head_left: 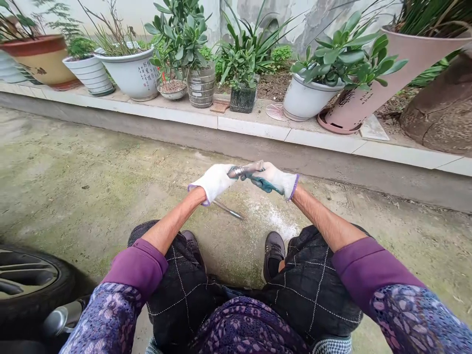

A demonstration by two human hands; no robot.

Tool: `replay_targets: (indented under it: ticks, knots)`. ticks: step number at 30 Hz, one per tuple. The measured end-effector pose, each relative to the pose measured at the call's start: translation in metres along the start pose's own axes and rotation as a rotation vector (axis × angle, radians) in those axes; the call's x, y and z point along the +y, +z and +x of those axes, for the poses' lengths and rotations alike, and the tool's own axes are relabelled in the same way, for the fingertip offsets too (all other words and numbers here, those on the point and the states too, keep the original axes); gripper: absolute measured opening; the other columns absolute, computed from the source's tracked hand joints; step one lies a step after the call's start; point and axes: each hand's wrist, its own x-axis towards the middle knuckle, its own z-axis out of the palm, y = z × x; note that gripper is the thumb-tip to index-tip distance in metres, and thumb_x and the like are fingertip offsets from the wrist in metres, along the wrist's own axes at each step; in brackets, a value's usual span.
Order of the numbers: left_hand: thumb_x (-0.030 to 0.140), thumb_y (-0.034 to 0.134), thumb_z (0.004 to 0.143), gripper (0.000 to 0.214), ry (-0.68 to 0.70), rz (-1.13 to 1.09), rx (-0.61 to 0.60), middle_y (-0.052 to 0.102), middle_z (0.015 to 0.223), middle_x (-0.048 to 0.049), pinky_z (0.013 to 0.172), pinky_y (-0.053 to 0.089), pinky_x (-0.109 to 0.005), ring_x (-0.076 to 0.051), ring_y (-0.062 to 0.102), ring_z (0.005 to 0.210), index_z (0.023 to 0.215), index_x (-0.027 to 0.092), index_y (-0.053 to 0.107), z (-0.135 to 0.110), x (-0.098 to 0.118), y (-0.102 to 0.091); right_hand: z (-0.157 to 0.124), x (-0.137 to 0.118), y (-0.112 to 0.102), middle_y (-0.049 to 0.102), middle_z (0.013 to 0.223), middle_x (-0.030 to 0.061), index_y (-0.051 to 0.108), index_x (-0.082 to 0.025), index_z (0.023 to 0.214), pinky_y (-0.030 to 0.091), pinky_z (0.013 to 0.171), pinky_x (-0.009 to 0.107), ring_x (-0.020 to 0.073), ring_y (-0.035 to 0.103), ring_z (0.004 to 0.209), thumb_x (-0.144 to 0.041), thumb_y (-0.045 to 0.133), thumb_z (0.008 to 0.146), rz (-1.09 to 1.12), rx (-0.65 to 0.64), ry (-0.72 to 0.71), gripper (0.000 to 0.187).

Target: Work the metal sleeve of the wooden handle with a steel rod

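Observation:
Both my hands wear white work gloves with green-coated palms and purple cuffs. In front of my knees, my left hand (217, 181) is closed around the left end of a short, greyish metal tube (241, 171) with a shiny, ridged middle. My right hand (273, 179) grips its right end, with fingers wrapped beneath it. The tube is held nearly level above the ground; its ends are partly hidden by the gloves. Below my left hand, a thin metal rod (232, 213) with a shiny tip slants downward, its upper part hidden behind the glove.
White powder (282, 223) is scattered on the concrete ground near my right shoe (275, 246). A tiled ledge (254, 129) crosses ahead, bearing several potted plants, including a white pot (309, 98). A wheel (29, 280) and a metal container (62, 317) are at lower left.

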Motion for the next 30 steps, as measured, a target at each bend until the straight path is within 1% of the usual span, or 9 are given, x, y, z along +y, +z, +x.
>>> replay_targets:
  ticks: [2, 5, 10, 13, 16, 20, 24, 26, 30]
  knots:
    - [0.028, 0.053, 0.09, 0.028, -0.057, 0.014, 0.018, 0.074, 0.089, -0.0071, 0.068, 0.049, -0.025, -0.02, 0.069, 0.081, 0.106, 0.015, 0.072, 0.003, -0.005, -0.002, -0.001, -0.001, 0.018, 0.051, 0.055, -0.0017, 0.071, -0.017, 0.094, 0.03, 0.041, 0.023, 0.0102, 0.037, 0.044, -0.029, 0.051, 0.083, -0.07, -0.019, -0.049, 0.025]
    - [0.02, 0.049, 0.091, 0.029, -0.143, 0.26, -0.04, 0.074, 0.094, -0.0147, 0.075, 0.051, -0.032, -0.027, 0.071, 0.09, 0.107, 0.013, 0.073, 0.003, -0.009, 0.002, -0.006, -0.002, 0.037, 0.069, 0.077, 0.003, 0.073, -0.018, 0.088, 0.044, 0.06, 0.023, 0.0128, 0.055, 0.064, -0.021, 0.051, 0.083, -0.37, 0.002, -0.179, 0.023]
    - [0.01, 0.048, 0.089, 0.029, 0.003, 0.511, -0.171, 0.073, 0.092, -0.0198, 0.081, 0.052, -0.041, -0.033, 0.072, 0.096, 0.101, 0.012, 0.074, -0.003, -0.005, 0.018, -0.007, 0.004, 0.017, 0.073, 0.085, 0.0026, 0.074, -0.019, 0.089, 0.044, 0.073, 0.025, 0.0158, 0.06, 0.076, -0.022, 0.049, 0.083, -0.582, 0.089, -0.232, 0.026]
    - [0.018, 0.05, 0.09, 0.028, 0.114, 0.444, -0.174, 0.073, 0.086, -0.0142, 0.077, 0.052, -0.037, -0.03, 0.072, 0.088, 0.103, 0.017, 0.074, -0.004, 0.003, 0.021, -0.001, 0.011, -0.008, 0.072, 0.081, 0.0023, 0.073, -0.017, 0.084, 0.044, 0.071, 0.025, 0.0148, 0.058, 0.074, -0.02, 0.048, 0.079, -0.464, 0.19, -0.226, 0.025]
    - [0.029, 0.05, 0.091, 0.028, 0.107, 0.257, -0.119, 0.074, 0.087, -0.0092, 0.072, 0.05, -0.031, -0.024, 0.071, 0.079, 0.104, 0.019, 0.074, 0.0, 0.007, 0.015, 0.003, 0.016, -0.016, 0.067, 0.073, 0.0011, 0.069, -0.016, 0.078, 0.041, 0.062, 0.024, 0.0125, 0.052, 0.064, -0.022, 0.052, 0.074, -0.271, 0.217, -0.182, 0.019]
    - [0.032, 0.049, 0.092, 0.03, -0.009, 0.099, 0.001, 0.074, 0.09, -0.0084, 0.07, 0.048, -0.027, -0.021, 0.068, 0.078, 0.103, 0.016, 0.072, 0.007, 0.003, 0.007, -0.004, 0.014, 0.0, 0.052, 0.056, -0.0041, 0.065, -0.016, 0.079, 0.031, 0.047, 0.023, 0.0086, 0.038, 0.048, -0.026, 0.058, 0.072, 0.068, 0.175, -0.066, 0.014]
    - [0.03, 0.044, 0.095, 0.031, -0.117, 0.23, 0.062, 0.074, 0.094, -0.0119, 0.074, 0.05, -0.031, -0.024, 0.07, 0.084, 0.113, 0.019, 0.067, 0.009, 0.002, 0.007, -0.017, 0.007, 0.016, 0.038, 0.047, -0.0097, 0.059, -0.019, 0.09, 0.019, 0.036, 0.021, 0.0079, 0.027, 0.038, -0.036, 0.062, 0.076, 0.528, -0.026, 0.013, 0.022]
    - [0.029, 0.043, 0.096, 0.033, -0.109, 0.286, 0.068, 0.074, 0.095, -0.0126, 0.076, 0.05, -0.032, -0.025, 0.071, 0.085, 0.121, 0.02, 0.063, 0.005, 0.006, 0.011, -0.022, 0.007, 0.019, 0.031, 0.043, -0.0118, 0.054, -0.021, 0.087, 0.015, 0.032, 0.021, 0.0081, 0.022, 0.034, -0.042, 0.062, 0.08, 0.65, -0.065, 0.052, 0.023]
    - [0.03, 0.052, 0.092, 0.055, 0.028, 0.224, 0.022, 0.071, 0.111, -0.0152, 0.082, 0.051, -0.034, -0.027, 0.07, 0.096, 0.145, 0.018, 0.045, -0.01, 0.016, 0.018, -0.029, 0.012, 0.02, 0.028, 0.041, -0.0136, 0.041, -0.024, 0.078, 0.014, 0.031, 0.019, 0.0063, 0.017, 0.033, -0.051, 0.065, 0.082, 0.683, 0.032, 0.076, 0.036]
